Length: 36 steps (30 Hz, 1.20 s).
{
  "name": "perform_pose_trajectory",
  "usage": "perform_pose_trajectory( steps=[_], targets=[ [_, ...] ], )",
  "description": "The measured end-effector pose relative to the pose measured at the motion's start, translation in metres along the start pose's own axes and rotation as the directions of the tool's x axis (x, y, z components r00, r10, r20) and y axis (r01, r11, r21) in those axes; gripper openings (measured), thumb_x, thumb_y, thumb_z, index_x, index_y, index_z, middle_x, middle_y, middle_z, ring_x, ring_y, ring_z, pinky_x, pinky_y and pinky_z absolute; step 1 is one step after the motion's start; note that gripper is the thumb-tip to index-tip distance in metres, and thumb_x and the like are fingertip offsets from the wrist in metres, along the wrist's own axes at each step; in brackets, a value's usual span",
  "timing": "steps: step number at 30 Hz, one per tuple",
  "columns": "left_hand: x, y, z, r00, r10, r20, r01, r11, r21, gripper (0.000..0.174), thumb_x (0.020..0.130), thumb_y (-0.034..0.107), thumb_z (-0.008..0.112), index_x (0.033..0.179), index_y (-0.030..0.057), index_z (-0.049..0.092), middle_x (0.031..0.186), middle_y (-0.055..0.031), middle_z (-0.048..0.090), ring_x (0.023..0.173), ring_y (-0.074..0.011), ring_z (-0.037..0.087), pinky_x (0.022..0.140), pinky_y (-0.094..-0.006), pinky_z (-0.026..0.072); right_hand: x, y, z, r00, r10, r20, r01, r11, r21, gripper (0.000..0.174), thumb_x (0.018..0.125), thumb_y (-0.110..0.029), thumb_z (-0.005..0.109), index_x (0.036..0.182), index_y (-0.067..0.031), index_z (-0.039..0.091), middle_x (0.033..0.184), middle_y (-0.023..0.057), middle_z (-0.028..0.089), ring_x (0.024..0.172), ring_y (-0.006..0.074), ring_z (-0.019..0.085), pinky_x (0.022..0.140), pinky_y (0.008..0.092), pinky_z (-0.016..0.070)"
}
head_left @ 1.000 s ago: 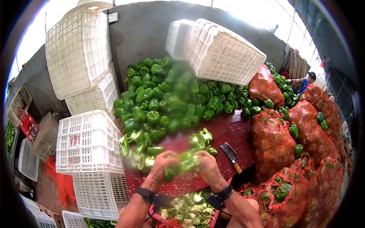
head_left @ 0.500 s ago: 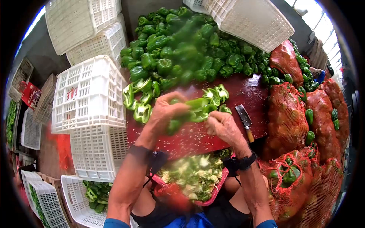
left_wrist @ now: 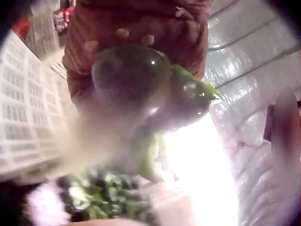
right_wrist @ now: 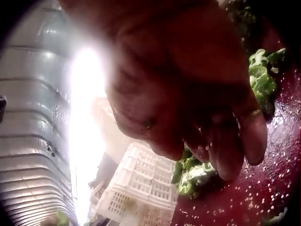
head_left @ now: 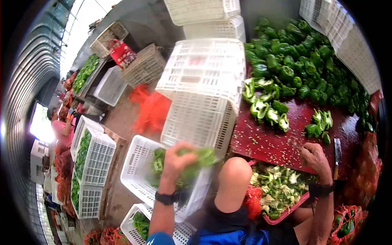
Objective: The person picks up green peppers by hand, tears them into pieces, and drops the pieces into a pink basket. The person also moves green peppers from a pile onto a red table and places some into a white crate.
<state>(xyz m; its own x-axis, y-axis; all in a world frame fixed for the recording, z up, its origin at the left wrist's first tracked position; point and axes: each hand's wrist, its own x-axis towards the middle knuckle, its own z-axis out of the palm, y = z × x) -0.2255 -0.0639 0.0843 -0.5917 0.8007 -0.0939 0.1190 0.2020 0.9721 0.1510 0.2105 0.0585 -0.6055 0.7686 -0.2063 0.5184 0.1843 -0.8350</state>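
My left hand (head_left: 178, 161) grips cut green bell pepper pieces (head_left: 205, 157), blurred, over a white crate (head_left: 138, 157) that holds more peppers. In the left wrist view dark green pepper pieces (left_wrist: 134, 77) sit against the fingers. My right hand (head_left: 315, 159) is above the red tabletop (head_left: 265, 143), near its front edge, fingers loosely bent with nothing in them. Seeds dot that surface. Halved peppers (head_left: 265, 109) lie at its left side, and a smaller group of cut peppers (head_left: 320, 121) lies beyond the right hand. A cleaver (head_left: 337, 153) rests to the right of that hand.
A large heap of whole green peppers (head_left: 294, 61) covers the back of the table. Stacked white crates (head_left: 204, 69) rise at its left. A pink tub (head_left: 288, 216) of pepper trimmings stands by the knees. Red mesh (head_left: 153, 110) lies on the floor; another person (head_left: 63, 126) is far left.
The head view has turned left. My left hand has moved from the table to over the crate, carrying pepper pieces. My right hand, earlier at the pepper with the left, is now apart from it.
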Motion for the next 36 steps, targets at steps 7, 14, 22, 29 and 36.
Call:
perform_pose_trajectory(
  steps=[7,14,22,29,36],
  targets=[
    [-0.124,-0.19,-0.117,0.882,-0.282,-0.378,0.449,0.745,0.493,0.016,0.073,0.014,0.074,0.082,0.0014,0.07,0.067,-0.0062,0.065,0.06,-0.0136,0.056,0.057,-0.033,0.0462,-0.008,-0.008,-0.002,1.0,0.001,0.025,-0.002,1.0,0.015,0.031,0.094,-0.014,0.056,0.067,0.0026,0.056,0.056,0.0054,0.057,0.051,0.0134,0.057,0.048,0.0313,0.0441],
    [-0.12,-0.272,-0.139,0.93,-0.287,-0.231,0.364,0.817,0.447,0.053,0.074,0.008,0.075,0.124,-0.0025,0.06,0.089,-0.0122,0.068,0.067,-0.0148,0.062,0.055,-0.0314,0.0506,-0.01,0.027,-0.03,0.982,-0.011,-0.191,-0.04,0.965,-0.26,0.023,0.088,-0.016,0.058,0.077,0.0037,0.064,0.062,0.0156,0.06,0.052,0.0194,0.057,0.053,0.0373,0.0495],
    [-0.008,0.045,0.047,0.992,0.125,0.005,-0.125,0.992,0.034,0.029,0.086,-0.003,0.064,0.114,-0.0011,0.063,0.095,-0.0071,0.067,0.083,-0.0127,0.065,0.07,-0.0244,0.053,0.035,0.167,-0.087,0.756,-0.217,-0.617,-0.237,0.788,-0.568,0.015,0.079,-0.012,0.061,0.084,-0.0027,0.071,0.077,0.0231,0.068,0.076,0.0388,0.068,0.069,0.0477,0.0544],
    [0.091,0.121,0.223,0.803,0.178,0.569,-0.037,0.967,-0.251,0.022,0.093,0.002,0.061,0.115,-0.0017,0.062,0.097,-0.0099,0.071,0.08,-0.0151,0.07,0.063,-0.0239,0.0542,0.107,0.142,-0.032,0.834,-0.299,-0.464,-0.157,0.677,-0.719,0.018,0.081,-0.024,0.068,0.086,-0.0065,0.066,0.087,0.018,0.066,0.08,0.0355,0.065,0.069,0.0495,0.0538],
    [0.127,0.061,0.28,0.834,-0.025,0.552,0.147,0.973,-0.176,0.019,0.096,0.013,0.064,0.107,-0.0027,0.062,0.088,-0.0129,0.069,0.067,-0.0155,0.069,0.051,-0.0233,0.0533,0.113,0.137,-0.016,0.924,-0.143,-0.356,-0.146,0.728,-0.67,0.014,0.076,-0.015,0.068,0.079,-0.0012,0.067,0.079,0.0202,0.066,0.073,0.0341,0.063,0.068,0.0474,0.051]
  ],
)
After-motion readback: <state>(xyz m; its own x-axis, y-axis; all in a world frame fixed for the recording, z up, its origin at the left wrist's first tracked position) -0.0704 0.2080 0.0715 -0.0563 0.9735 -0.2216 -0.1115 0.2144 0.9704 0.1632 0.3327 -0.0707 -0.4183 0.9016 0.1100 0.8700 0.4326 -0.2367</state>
